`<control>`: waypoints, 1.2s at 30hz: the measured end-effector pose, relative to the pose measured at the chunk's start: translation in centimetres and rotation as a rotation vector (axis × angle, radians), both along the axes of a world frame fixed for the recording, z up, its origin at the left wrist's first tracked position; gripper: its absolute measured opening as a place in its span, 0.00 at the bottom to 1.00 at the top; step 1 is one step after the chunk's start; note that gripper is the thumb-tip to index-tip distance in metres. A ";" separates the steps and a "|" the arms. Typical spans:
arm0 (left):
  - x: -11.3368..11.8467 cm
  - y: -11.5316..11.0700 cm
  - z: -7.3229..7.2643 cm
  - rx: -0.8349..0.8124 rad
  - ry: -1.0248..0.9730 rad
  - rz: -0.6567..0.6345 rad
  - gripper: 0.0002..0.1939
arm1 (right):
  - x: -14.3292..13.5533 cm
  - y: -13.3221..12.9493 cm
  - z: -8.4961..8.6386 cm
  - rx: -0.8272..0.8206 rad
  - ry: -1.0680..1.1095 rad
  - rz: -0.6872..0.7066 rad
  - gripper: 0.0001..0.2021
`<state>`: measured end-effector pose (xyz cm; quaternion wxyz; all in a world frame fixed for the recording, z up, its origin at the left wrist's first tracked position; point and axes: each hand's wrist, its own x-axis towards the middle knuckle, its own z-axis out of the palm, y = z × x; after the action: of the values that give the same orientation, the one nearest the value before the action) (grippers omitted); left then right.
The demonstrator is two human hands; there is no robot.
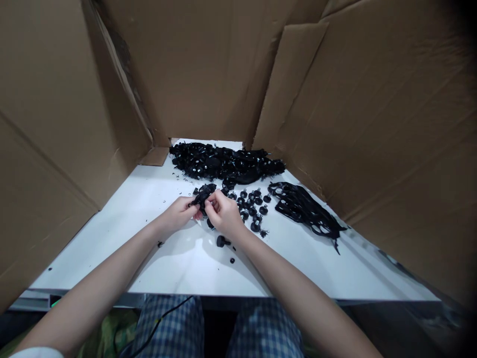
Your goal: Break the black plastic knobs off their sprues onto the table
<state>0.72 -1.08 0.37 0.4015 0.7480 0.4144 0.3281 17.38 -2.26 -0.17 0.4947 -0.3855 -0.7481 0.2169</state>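
My left hand (184, 213) is closed on a cluster of black rubber parts (204, 194), held just above the white table. My right hand (222, 211) is pinched at the right side of the same cluster; its fingertips touch it, but what exactly lies between them is hidden. Just right of my hands stand several round black parts with short metal studs (256, 203). Closer to me lie a black knob-like piece (221, 241) and a small black ring (232, 260).
A large heap of black rubber parts (223, 161) spans the table's back. On the right lies a bundle of flat black strips with holes (305, 206). Tall cardboard walls (201, 74) enclose the white table (179, 273) at the back and sides. Small black scraps dot its left part.
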 end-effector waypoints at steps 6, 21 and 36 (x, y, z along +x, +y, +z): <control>-0.3 0.2 0.1 0.055 0.053 -0.021 0.06 | 0.0 0.0 0.1 0.021 0.013 0.026 0.07; -0.4 0.4 -0.2 0.000 -0.196 -0.075 0.06 | 0.0 1.0 0.5 -0.571 0.561 0.310 0.10; -0.9 1.8 -0.7 -0.224 -0.850 0.177 0.09 | 2.8 3.4 0.4 -0.390 0.235 -0.252 0.08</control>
<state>-0.22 0.70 -0.31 0.5852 0.4601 0.3079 0.5925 20.21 1.09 0.25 0.5178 -0.5360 -0.5755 0.3368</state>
